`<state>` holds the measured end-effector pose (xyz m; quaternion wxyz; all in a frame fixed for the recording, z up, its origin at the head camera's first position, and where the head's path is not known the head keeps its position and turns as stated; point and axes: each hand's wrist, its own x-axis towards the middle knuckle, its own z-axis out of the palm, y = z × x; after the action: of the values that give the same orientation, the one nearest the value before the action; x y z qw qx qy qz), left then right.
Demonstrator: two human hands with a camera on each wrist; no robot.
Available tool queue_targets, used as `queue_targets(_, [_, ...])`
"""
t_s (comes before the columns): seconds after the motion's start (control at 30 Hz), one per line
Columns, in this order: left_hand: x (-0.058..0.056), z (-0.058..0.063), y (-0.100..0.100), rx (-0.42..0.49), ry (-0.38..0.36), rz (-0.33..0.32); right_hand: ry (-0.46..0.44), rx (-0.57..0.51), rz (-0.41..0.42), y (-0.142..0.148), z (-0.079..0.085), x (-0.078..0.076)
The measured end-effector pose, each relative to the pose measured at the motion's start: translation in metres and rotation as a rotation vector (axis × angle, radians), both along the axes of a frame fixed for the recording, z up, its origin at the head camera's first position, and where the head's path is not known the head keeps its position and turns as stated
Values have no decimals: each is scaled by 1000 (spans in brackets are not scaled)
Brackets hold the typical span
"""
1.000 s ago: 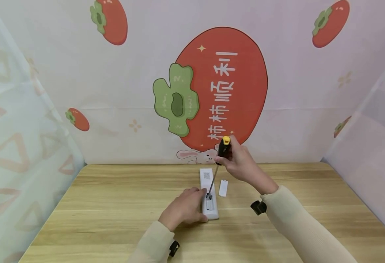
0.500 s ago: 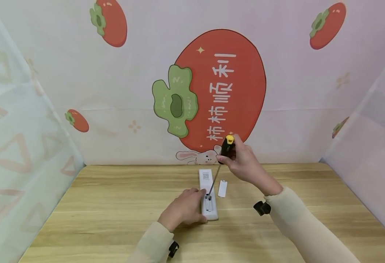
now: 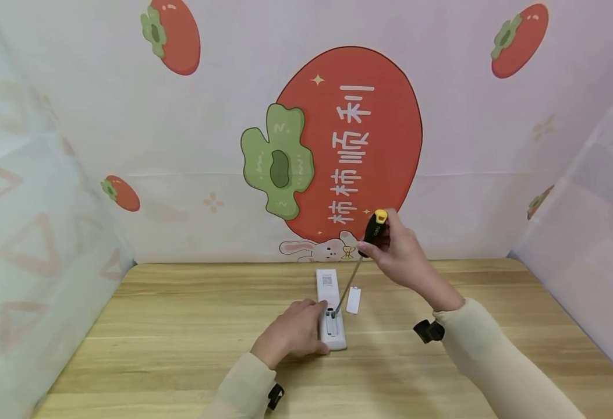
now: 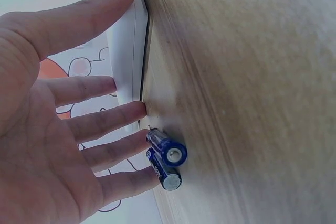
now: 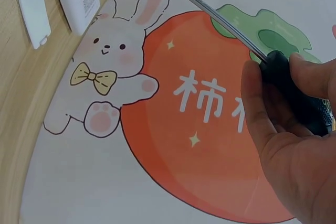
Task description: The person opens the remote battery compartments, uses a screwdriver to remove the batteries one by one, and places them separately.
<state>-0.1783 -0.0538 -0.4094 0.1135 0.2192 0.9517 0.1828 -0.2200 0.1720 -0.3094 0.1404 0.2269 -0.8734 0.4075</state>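
A white remote control (image 3: 328, 288) lies back up on the wooden table, its battery compartment uncovered. My left hand (image 3: 297, 327) rests along the remote's left side, thumb at the near end and index fingertip at the compartment's edge. Its fingers look nearly straight in the left wrist view. Close to the ring and little fingertips lie two blue batteries, one battery (image 4: 174, 154) beside the other battery (image 4: 169, 179); the hand hides them from the head view. My right hand (image 3: 403, 256) grips a screwdriver (image 3: 373, 234) by its black and yellow handle. The shaft slants down left to the compartment's upper part.
A small white battery cover (image 3: 354, 300) lies just right of the remote. Behind the wooden table (image 3: 191, 314) hangs a backdrop (image 3: 206, 128) printed with persimmons and a rabbit, meeting the table's far edge. Fabric sides close in the left and right.
My right hand has moved to the right, and the screwdriver leans further that way with its tip still at the compartment. The left hand and the remote stay in place.
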Motion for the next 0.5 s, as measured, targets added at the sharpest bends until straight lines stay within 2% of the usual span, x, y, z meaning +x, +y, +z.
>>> queue_targets(0.2, [-1, 0, -1, 5, -14, 15, 8, -40, -37, 11, 2, 0])
queue_targets(0.5, [-1, 1, -1, 6, -18, 15, -31, -77, -90, 30, 1, 0])
